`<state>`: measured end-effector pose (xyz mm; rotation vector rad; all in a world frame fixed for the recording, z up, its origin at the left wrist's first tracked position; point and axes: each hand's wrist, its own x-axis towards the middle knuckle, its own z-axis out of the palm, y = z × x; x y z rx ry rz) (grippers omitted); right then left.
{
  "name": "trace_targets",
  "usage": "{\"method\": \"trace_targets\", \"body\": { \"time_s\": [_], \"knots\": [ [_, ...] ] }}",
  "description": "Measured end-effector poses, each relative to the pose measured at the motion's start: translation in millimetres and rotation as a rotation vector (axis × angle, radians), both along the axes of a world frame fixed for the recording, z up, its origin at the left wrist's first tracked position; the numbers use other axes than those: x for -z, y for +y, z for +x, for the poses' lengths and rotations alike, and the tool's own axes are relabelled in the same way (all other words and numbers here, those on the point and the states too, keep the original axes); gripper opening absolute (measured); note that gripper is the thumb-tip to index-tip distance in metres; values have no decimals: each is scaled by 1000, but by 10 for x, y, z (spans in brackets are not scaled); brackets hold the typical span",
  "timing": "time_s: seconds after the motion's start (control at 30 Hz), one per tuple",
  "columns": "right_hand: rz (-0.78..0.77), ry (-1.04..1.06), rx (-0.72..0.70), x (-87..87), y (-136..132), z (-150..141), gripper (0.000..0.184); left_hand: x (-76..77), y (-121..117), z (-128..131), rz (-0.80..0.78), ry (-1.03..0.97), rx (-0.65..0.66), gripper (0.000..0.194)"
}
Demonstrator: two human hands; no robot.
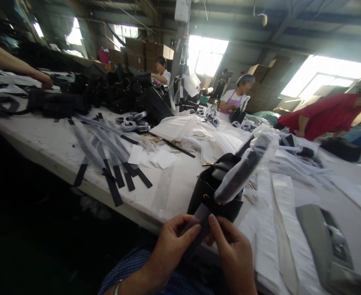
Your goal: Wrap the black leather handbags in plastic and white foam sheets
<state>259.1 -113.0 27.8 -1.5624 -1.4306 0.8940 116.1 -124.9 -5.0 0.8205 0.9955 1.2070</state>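
Note:
My left hand (171,243) and my right hand (234,252) are close together at the table's front edge. Both pinch a dark strip (201,214) between thumb and fingers; its lower part runs down into shadow. It looks partly covered by a thin translucent film. Just beyond my fingers a black handbag (198,190) stands on the table, its top open and a small gold-coloured fitting on its front. The bag's handle (244,172) is wrapped in clear and white plastic and rises to the right.
Several black strips (114,182) in translucent sleeves lie left on the white table (149,196). White sheets (180,128) and black bags (121,88) are piled behind. A grey-green tape dispenser (314,233) sits right. A co-worker's arm (17,65) reaches in at left; other people work across the table.

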Motion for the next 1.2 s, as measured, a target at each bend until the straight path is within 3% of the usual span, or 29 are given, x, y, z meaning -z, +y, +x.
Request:
{"method": "trace_targets", "body": {
  "time_s": [0.23,0.33,0.43,0.53,0.63,0.8,0.93,1.1,1.2],
  "knots": [
    [65,-73,69,10,59,-53,43,-2,54,44,52,94,-84,30],
    [47,-65,85,47,75,-40,43,-21,72,34,231,286,-159,15],
    [-34,95,50,59,84,-26,46,-7,66,9,502,470,-220,10],
    [-136,357,7,46,79,-36,46,35,47,-26,721,627,-174,22],
    [-189,516,-19,24,68,-50,45,45,33,-78,818,797,-64,28],
    [-117,450,-149,-4,46,-39,50,-53,41,-192,901,1034,6,29],
    [-98,300,-132,-1,39,-55,43,-14,44,-226,965,997,58,32],
    [-117,395,-79,20,62,-47,46,289,-115,-244,984,845,126,48],
    [-126,391,-82,-2,73,-32,47,253,-227,-350,926,751,19,40]
  ]
}}
